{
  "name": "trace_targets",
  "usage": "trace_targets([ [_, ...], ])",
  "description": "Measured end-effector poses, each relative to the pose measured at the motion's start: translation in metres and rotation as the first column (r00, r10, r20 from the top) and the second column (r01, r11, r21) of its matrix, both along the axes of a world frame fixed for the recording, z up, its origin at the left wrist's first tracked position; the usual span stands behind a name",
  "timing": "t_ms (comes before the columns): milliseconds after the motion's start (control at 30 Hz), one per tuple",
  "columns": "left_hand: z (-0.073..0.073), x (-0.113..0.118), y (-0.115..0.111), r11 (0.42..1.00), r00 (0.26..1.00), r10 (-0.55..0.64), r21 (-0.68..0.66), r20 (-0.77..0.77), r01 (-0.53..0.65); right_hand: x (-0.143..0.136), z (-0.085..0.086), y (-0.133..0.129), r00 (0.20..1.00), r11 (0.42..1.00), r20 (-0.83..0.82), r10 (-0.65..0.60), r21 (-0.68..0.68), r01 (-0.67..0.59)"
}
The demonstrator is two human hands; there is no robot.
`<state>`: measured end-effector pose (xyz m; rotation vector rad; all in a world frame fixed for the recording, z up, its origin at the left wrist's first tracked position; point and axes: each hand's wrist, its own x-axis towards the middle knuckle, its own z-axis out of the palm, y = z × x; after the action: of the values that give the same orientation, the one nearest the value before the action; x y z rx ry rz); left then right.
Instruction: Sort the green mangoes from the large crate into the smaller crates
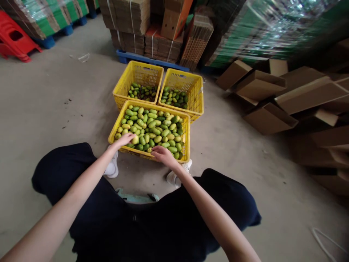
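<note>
A yellow plastic crate (187, 140) stands in front of me, filled with oval green and yellow fruits (158, 131) that look like small mangoes. My left hand (125, 139) is at its front left, with the fingers closed on a pale yellow mango (135, 139). Over the front rim, right of the middle, hovers my right hand (164, 155). Its fingers are loosely bent and apart, pointing left above the fruits, and I see nothing held in them. Behind are two more yellow crates, one at left (119, 87) and one at right (198, 95), each with fewer, greener fruits at the bottom.
Flattened cardboard (131, 18) is stacked on a blue pallet (125, 57) behind the crates. Opened cardboard boxes (260, 85) lie piled at right. A red plastic stool (16, 34) is at far left. My knees flank the front crate, with white shoes (112, 166) close to it.
</note>
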<state>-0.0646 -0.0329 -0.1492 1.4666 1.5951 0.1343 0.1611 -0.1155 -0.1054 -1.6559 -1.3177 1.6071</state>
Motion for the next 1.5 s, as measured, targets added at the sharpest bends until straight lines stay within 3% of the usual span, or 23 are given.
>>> trace_targets([
  [133, 0.021, 0.041, -0.011, 0.993, 0.942, -0.058, -0.076, 0.329, 0.088, -0.008, -0.006, 0.005, 0.96, 0.967, -0.124, -0.252, -0.069, 0.245],
  [200, 0.029, 0.054, -0.011, 0.99, 0.865, -0.034, -0.098, 0.5, 0.096, -0.007, 0.0, 0.01, 0.94, 0.959, -0.194, -0.28, -0.024, 0.281],
  [267, 0.032, 0.055, -0.003, 0.998, 0.822, 0.003, -0.053, 0.569, 0.033, -0.002, 0.012, 0.015, 0.919, 0.94, -0.243, -0.31, 0.064, 0.335],
  [300, 0.03, 0.053, 0.003, 1.0, 0.858, -0.009, 0.023, 0.514, -0.003, 0.002, 0.02, 0.017, 0.901, 0.914, -0.261, -0.346, 0.122, 0.386],
  [367, 0.023, 0.045, 0.015, 0.971, 0.974, -0.088, 0.235, 0.211, 0.037, 0.011, 0.037, 0.022, 0.851, 0.844, -0.323, -0.414, 0.215, 0.492],
  [400, 0.018, 0.042, 0.019, 0.943, 0.989, -0.142, 0.309, 0.032, 0.126, 0.017, 0.046, 0.024, 0.822, 0.81, -0.361, -0.44, 0.236, 0.537],
  [467, 0.005, 0.041, 0.022, 0.897, 0.957, -0.237, 0.34, -0.167, 0.282, 0.027, 0.062, 0.026, 0.775, 0.767, -0.425, -0.468, 0.24, 0.595],
  [533, -0.008, 0.048, 0.018, 0.862, 0.914, -0.332, 0.319, -0.232, 0.394, 0.038, 0.074, 0.027, 0.753, 0.771, -0.468, -0.463, 0.207, 0.603],
  [700, -0.033, 0.078, 0.0, 0.742, 0.772, -0.511, 0.259, -0.378, 0.618, 0.06, 0.09, 0.023, 0.717, 0.851, -0.554, -0.423, 0.03, 0.525],
  [833, -0.039, 0.083, -0.003, 0.683, 0.694, -0.589, 0.204, -0.414, 0.701, 0.065, 0.095, 0.021, 0.699, 0.869, -0.568, -0.435, -0.062, 0.491],
  [967, -0.034, 0.077, 0.003, 0.661, 0.658, -0.639, 0.153, -0.398, 0.734, 0.064, 0.096, 0.021, 0.718, 0.893, -0.559, -0.415, -0.099, 0.439],
  [1067, -0.021, 0.074, 0.015, 0.67, 0.674, -0.64, 0.162, -0.368, 0.724, 0.063, 0.094, 0.021, 0.72, 0.908, -0.573, -0.391, -0.111, 0.404],
  [1133, -0.005, 0.073, 0.028, 0.713, 0.733, -0.595, 0.204, -0.331, 0.671, 0.063, 0.093, 0.02, 0.715, 0.902, -0.572, -0.402, -0.113, 0.417],
  [1200, 0.016, 0.069, 0.04, 0.82, 0.863, -0.48, 0.267, -0.16, 0.506, 0.061, 0.093, 0.019, 0.721, 0.892, -0.556, -0.414, -0.092, 0.442],
  [1267, 0.042, 0.063, 0.049, 0.94, 0.938, -0.285, 0.248, 0.196, 0.234, 0.057, 0.093, 0.017, 0.742, 0.888, -0.53, -0.411, -0.047, 0.458],
  [1300, 0.055, 0.061, 0.051, 0.977, 0.905, -0.177, 0.183, 0.386, 0.113, 0.055, 0.094, 0.015, 0.755, 0.887, -0.517, -0.403, -0.018, 0.461],
  [1367, 0.08, 0.056, 0.047, 1.0, 0.757, 0.009, 0.005, 0.653, -0.016, 0.05, 0.094, 0.013, 0.783, 0.887, -0.49, -0.382, 0.042, 0.46],
  [1433, 0.1, 0.055, 0.038, 0.99, 0.621, 0.132, -0.14, 0.772, -0.037, 0.045, 0.094, 0.011, 0.804, 0.884, -0.469, -0.366, 0.093, 0.457],
  [1500, 0.111, 0.057, 0.025, 0.976, 0.534, 0.198, -0.217, 0.822, -0.028, 0.039, 0.093, 0.011, 0.815, 0.89, -0.467, -0.343, 0.118, 0.441],
])
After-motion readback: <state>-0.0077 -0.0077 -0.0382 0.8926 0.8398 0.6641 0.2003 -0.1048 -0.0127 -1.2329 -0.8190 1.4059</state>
